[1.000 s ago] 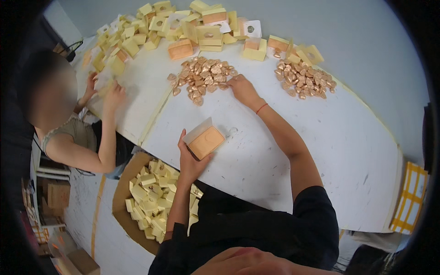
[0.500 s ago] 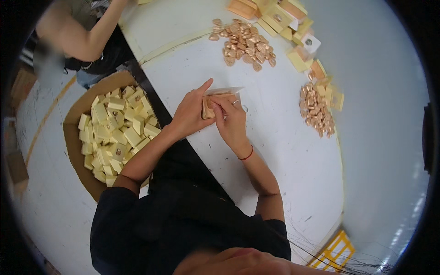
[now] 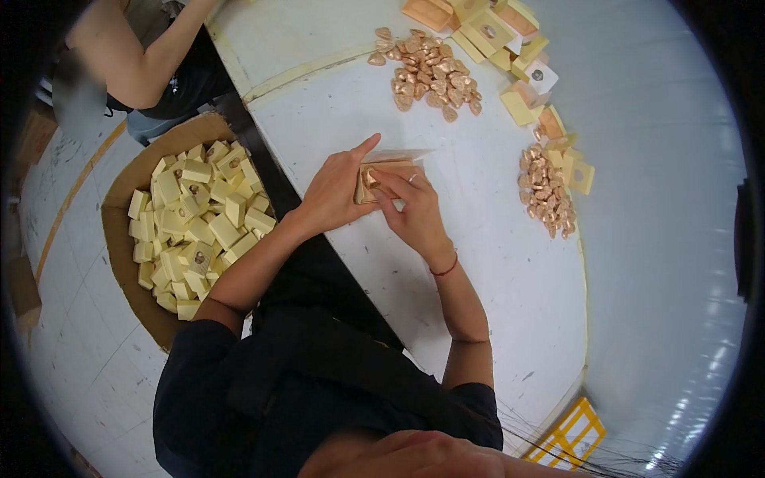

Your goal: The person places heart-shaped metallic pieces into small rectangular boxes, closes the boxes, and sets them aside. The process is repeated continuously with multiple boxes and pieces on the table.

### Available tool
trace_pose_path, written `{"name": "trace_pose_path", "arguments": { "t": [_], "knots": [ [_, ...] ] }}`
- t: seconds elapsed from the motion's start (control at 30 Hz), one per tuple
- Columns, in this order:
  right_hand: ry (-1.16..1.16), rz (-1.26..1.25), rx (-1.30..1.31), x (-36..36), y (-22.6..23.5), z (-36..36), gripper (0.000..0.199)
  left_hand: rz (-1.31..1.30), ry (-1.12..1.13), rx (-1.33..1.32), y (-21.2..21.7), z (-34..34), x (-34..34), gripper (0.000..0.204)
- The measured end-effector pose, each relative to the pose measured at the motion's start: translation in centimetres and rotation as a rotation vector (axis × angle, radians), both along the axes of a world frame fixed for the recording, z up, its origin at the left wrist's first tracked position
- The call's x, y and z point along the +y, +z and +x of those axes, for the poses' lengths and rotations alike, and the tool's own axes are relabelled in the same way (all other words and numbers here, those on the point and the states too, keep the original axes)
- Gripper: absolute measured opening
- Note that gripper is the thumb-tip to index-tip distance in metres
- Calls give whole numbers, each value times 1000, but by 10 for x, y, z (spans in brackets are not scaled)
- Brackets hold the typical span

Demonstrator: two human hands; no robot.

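Over the white table, my left hand [image 3: 328, 190] grips a small open box [image 3: 365, 193] by its left side, thumb stretched along the far edge. The inside of the box is tan, and its pale lid [image 3: 396, 154] stands up at the far side. My right hand [image 3: 408, 205] reaches in from the right, its fingertips on a shiny rose-gold rounded piece [image 3: 370, 178] in the box. The fingers partly cover this piece, and the hand hides the box's right part.
Two heaps of rose-gold pieces lie beyond, a far heap [image 3: 434, 76] and a right heap [image 3: 547, 190]. Open cream boxes [image 3: 488, 30] line the far right edge. A large carton [image 3: 119, 255] of closed cream boxes stands left of the table. Another person's arm [image 3: 147, 68] shows at upper left.
My right fingers have shifted slightly on the rose-gold piece, so more of it shows. Both hands and the box sit a little farther right in view. The other person's arm has moved slightly.
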State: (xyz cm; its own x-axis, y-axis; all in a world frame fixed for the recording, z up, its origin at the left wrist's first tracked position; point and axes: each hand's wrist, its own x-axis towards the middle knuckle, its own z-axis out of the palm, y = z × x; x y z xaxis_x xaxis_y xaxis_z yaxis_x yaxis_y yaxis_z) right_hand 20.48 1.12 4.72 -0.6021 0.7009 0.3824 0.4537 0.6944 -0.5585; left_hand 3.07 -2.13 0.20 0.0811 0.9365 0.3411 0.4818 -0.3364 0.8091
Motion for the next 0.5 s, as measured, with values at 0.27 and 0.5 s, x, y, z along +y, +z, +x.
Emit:
{"name": "trace_pose_path", "arguments": {
  "t": [0.27,0.5],
  "knots": [
    [-13,16,-50,0,-1,-5,27,-98,-44,-21,1,0,-1,102],
    [-55,212,207,10,15,28,18,-181,-43,0,11,-2,-3,108]
  ]
}}
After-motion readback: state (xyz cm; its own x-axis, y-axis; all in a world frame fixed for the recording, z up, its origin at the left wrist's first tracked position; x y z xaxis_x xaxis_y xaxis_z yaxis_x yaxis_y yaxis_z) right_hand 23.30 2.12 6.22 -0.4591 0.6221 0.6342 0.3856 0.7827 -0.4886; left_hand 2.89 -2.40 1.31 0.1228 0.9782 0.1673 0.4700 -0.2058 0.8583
